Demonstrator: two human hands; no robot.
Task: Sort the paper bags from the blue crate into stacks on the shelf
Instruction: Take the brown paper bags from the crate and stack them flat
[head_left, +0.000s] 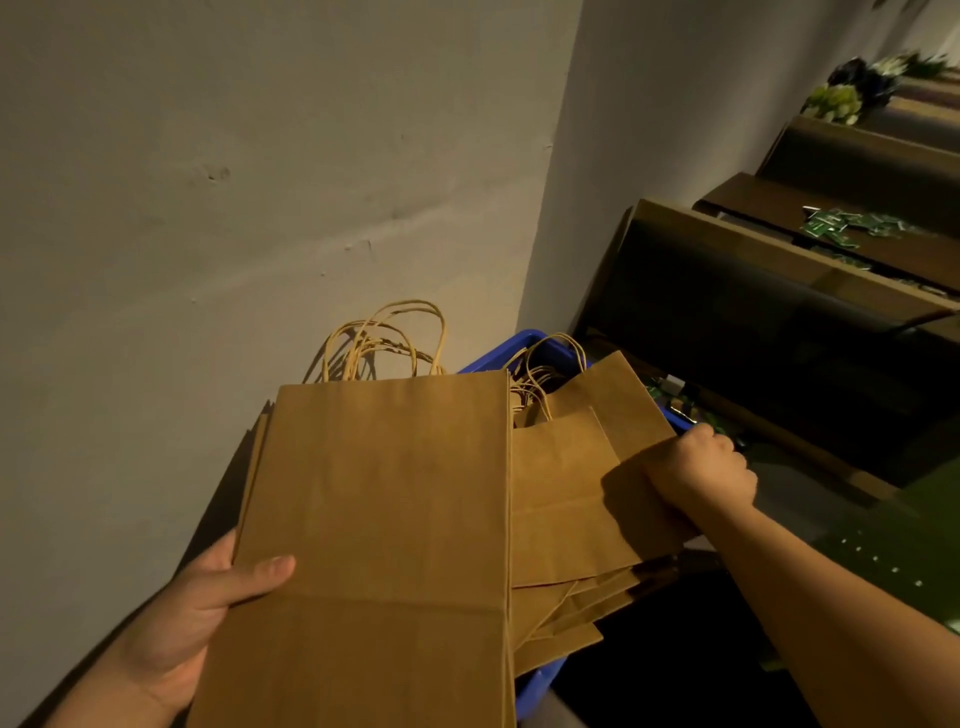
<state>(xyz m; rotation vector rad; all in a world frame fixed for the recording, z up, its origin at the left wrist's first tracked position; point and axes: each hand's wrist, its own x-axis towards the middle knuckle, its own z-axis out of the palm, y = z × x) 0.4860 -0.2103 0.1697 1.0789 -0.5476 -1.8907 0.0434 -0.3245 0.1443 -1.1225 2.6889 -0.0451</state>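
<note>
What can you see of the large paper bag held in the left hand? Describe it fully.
The large paper bag is plain brown kraft paper, folded flat, with a crease across its lower part and twisted paper handles at the top. It fronts a bundle of similar bags. The left hand grips its left edge, thumb on the front.

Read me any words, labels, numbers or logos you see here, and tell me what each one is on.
There is no readable text.
Large paper bags, held in the left hand: plain brown, no print showing.
Smaller paper bags, gripped by the right hand: plain, no print.
Blue crate: no marking on the visible rim.
Green packets on the shelf: some pale printing, too small and blurred to read.
</note>
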